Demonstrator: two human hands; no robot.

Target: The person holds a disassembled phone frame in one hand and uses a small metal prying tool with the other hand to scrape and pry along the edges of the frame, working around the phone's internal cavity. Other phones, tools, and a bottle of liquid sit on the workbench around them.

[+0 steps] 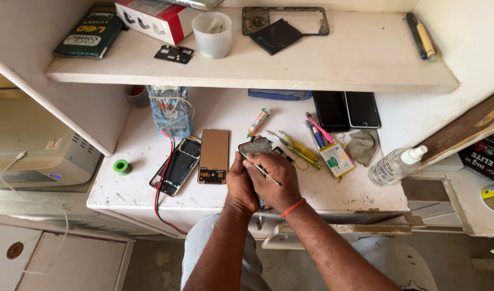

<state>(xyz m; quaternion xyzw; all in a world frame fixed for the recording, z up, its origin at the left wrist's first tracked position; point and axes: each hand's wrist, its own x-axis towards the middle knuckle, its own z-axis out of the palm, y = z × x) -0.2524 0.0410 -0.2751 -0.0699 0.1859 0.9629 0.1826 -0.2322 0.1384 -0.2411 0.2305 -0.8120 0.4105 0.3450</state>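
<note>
The left hand (240,183) grips one dark phone part (256,145) at the desk's near edge; the right hand (276,175) pinches one thin metal tool (260,170) against it. Left of the hands lie one opened phone (177,164) and one copper-toned panel (214,155); right, two screwdrivers (295,148).

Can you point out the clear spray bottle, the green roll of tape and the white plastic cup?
Clear spray bottle (391,167), head view, on its transparent body.
Green roll of tape (122,166), head view, on its ring.
White plastic cup (212,39), head view, on its side wall.
</note>
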